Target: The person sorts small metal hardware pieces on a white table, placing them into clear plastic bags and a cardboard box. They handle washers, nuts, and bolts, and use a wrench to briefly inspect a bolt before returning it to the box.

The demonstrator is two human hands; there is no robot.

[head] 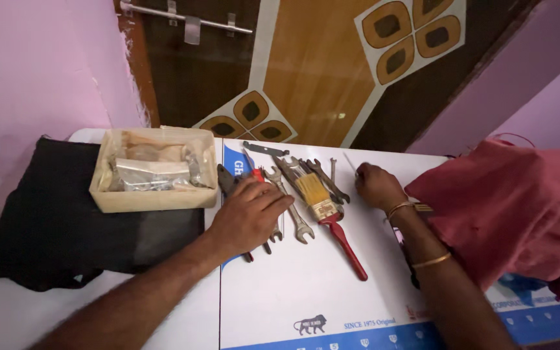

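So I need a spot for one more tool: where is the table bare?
Bare white table lies below the brush, between both forearms. Crowded: the wrenches under the left hand, box, bag, red cloth.

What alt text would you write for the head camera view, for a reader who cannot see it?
Two hands rest on a white table: the left hand covers pliers among wrenches, the right hand lies beside a red-handled paintbrush. A cardboard box and black cloth sit left.

Dull metal spanners (291, 206), glossy tbl (306, 285)
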